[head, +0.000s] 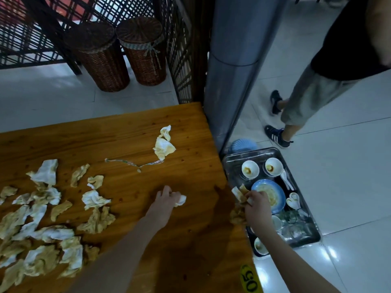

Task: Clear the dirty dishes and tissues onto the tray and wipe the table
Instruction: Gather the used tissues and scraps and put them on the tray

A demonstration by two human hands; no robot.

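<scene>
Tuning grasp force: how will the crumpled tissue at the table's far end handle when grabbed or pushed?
Probably floppy and very light: the tissue lies crumpled in soft folds, so it should crush when gripped. Its yellow-brown stains suggest damp or greasy patches; it may cling to the table or tear rather than slide.

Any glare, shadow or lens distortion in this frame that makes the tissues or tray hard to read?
Head view: wide-angle bending tilts the metal pillar; light is dim and soft; a dark shadow lies on the table beside the right hand; glare spots sit on the floor tiles by the tray; tissues read clearly, the glasses on the tray look murky.
</scene>
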